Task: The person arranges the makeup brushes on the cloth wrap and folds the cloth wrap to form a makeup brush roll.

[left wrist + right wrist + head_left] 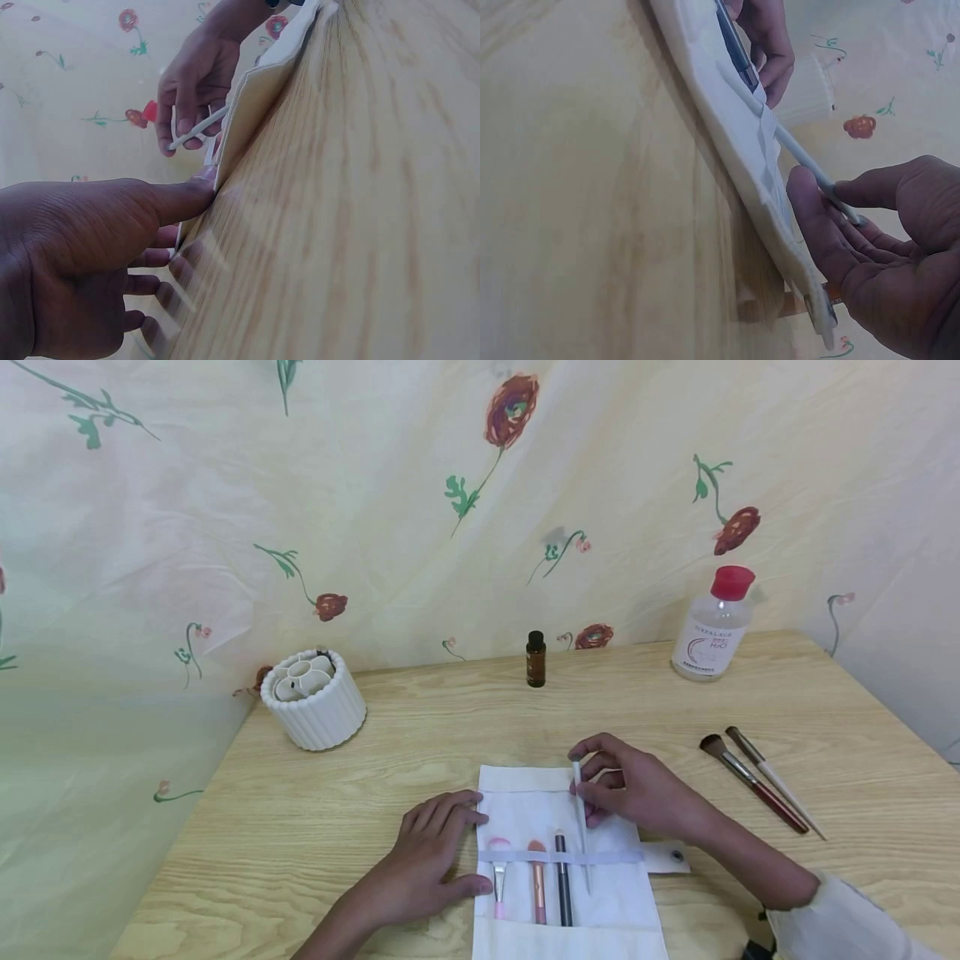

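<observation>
A white fabric brush roll (pixel 525 814) lies unfolded on the table, with an elastic band (pixel 618 857) across it. My right hand (pixel 641 789) pinches a thin white-handled makeup brush (pixel 581 810) near its dark tip. In the right wrist view, that brush (pixel 802 155) slants through the band, its far end over the cloth. Left of it, a pink brush (pixel 499 885), a copper-coloured brush (pixel 538 889) and a black-handled brush (pixel 563 885) sit under the band. My left hand (pixel 431 864) rests at the roll's left edge, fingers spread and thumb touching the cloth.
Two makeup brushes, one red-handled (pixel 772 797) and one pale-handled (pixel 783 792), lie on the table (pixel 420 718) to the right. Farther back stand a red-capped bottle (pixel 711 635), a small brown bottle (pixel 536 664) and a white ribbed holder (pixel 322 710). A flowered curtain hangs behind.
</observation>
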The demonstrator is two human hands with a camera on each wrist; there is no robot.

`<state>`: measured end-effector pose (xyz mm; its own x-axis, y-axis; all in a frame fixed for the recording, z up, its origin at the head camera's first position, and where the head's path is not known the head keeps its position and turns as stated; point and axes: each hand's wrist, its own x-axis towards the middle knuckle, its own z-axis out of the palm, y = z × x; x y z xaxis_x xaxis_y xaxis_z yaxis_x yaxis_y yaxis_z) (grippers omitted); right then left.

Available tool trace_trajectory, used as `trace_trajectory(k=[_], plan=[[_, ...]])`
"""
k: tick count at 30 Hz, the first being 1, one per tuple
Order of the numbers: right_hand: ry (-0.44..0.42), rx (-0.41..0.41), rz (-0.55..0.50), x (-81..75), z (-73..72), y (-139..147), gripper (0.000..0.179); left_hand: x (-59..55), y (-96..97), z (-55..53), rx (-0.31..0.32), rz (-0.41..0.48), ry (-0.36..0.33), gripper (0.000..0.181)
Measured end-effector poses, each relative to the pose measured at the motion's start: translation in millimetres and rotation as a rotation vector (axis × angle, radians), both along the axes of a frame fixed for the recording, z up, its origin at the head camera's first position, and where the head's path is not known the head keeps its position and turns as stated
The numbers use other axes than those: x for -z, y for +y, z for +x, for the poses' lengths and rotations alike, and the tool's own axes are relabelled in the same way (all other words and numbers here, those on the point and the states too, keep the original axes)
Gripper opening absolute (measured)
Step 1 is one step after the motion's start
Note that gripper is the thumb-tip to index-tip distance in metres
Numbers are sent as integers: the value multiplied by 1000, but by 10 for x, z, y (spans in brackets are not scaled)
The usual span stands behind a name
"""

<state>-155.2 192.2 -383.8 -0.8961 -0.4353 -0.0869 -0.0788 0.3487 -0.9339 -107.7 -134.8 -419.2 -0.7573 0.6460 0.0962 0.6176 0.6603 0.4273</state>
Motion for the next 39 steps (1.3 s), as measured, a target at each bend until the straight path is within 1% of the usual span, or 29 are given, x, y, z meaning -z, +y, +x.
trace_trajectory(k=[2, 7, 12, 17, 20, 24, 27, 30, 32, 36, 37, 39], plan=[[-2, -19, 11, 3, 14, 8, 45, -3, 0, -2, -2, -2, -2, 65], [32, -75, 90, 19, 46, 45, 44, -3, 0, -3, -3, -3, -7, 65], [24, -105, 141, 25, 78, 70, 43, -1, -1, 1, -4, -5, -8, 65], [82, -150, 203, 41, 105, 88, 40, -6, -3, 3, -5, -10, -6, 65], [116, -192, 217, 66, 119, 106, 36, -10, -3, 5, -5, -10, -6, 65], [132, -244, 229, 79, 134, 123, 30, -12, -4, 6, -3, -8, -8, 64], [138, -269, 235, 69, 137, 124, 24, -9, -4, 3, -2, -6, -10, 64], [138, -283, 224, 60, 139, 122, 20, -4, -5, 2, -2, -4, -11, 64], [155, -289, 231, 55, 140, 126, 18, -1, -6, 1, -2, -3, -10, 64], [256, -276, 302, 33, 131, 143, 10, 2, -7, 4, 0, -3, -13, 64], [287, -266, 327, 19, 128, 151, 10, 1, -7, 3, 1, -4, -15, 64], [320, -234, 365, -22, 114, 176, 12, -2, -7, 3, 0, -6, -18, 64]])
